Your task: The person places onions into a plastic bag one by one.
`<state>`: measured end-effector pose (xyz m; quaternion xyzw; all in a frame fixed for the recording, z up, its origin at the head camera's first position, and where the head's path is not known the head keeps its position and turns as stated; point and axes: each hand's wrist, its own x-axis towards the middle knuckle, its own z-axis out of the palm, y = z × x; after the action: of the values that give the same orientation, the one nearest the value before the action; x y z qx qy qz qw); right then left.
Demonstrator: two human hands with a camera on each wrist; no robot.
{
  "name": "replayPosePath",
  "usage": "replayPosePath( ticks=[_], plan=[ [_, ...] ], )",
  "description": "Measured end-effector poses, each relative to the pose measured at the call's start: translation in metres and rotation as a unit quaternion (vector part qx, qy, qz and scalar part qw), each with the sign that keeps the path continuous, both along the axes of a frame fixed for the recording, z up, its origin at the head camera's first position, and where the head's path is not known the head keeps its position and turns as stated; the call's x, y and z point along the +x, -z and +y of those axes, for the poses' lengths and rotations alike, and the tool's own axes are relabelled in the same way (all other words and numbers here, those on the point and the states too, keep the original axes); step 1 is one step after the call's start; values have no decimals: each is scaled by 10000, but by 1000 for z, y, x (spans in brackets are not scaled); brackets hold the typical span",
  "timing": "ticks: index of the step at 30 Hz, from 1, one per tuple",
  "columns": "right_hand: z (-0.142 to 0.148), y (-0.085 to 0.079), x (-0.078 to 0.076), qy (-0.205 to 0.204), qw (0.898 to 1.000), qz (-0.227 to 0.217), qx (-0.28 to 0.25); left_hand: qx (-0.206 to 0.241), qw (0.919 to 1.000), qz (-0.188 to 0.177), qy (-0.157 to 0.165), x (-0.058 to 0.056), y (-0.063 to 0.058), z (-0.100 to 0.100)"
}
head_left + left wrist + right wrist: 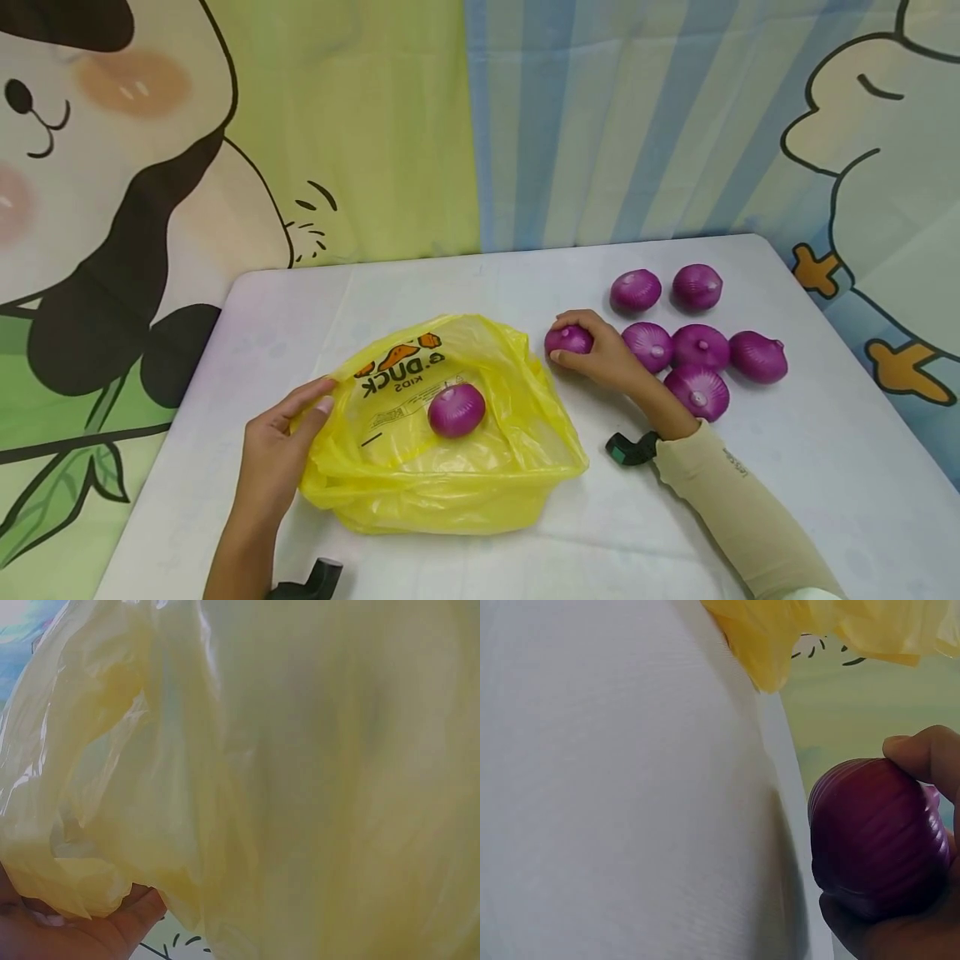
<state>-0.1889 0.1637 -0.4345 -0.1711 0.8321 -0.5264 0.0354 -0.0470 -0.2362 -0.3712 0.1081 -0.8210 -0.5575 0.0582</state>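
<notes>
A yellow plastic bag (450, 433) lies open on the white table (525, 275), with one purple onion (456, 410) inside it. My left hand (281, 442) grips the bag's left rim; the left wrist view is filled with yellow bag film (300, 765) above my palm (82, 930). My right hand (600, 354) holds another purple onion (567, 339) just right of the bag; in the right wrist view that onion (877, 836) sits between thumb and fingers, close above the table (615, 795).
Several more purple onions (697, 346) lie in a cluster at the table's right, behind my right hand. A cartoon-printed curtain (375, 125) hangs behind the table. Bare tabletop stretches along the near right edge.
</notes>
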Motion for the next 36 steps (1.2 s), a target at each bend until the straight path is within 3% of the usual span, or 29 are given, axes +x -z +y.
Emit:
replayPosePath(
  ticks=[16, 29, 36],
  plan=[
    [-4, -25, -1, -192, 9980, -102, -591, 16, 9999, -98, 18, -1, 1, 0],
    [-6, -74, 10, -419, 9943, 301, -938, -50, 10000, -54, -9, 0, 0, 1],
    [-12, -90, 15, -681, 9927, 376, -921, -13, 10000, -50, -29, 0, 0, 1]
  ],
)
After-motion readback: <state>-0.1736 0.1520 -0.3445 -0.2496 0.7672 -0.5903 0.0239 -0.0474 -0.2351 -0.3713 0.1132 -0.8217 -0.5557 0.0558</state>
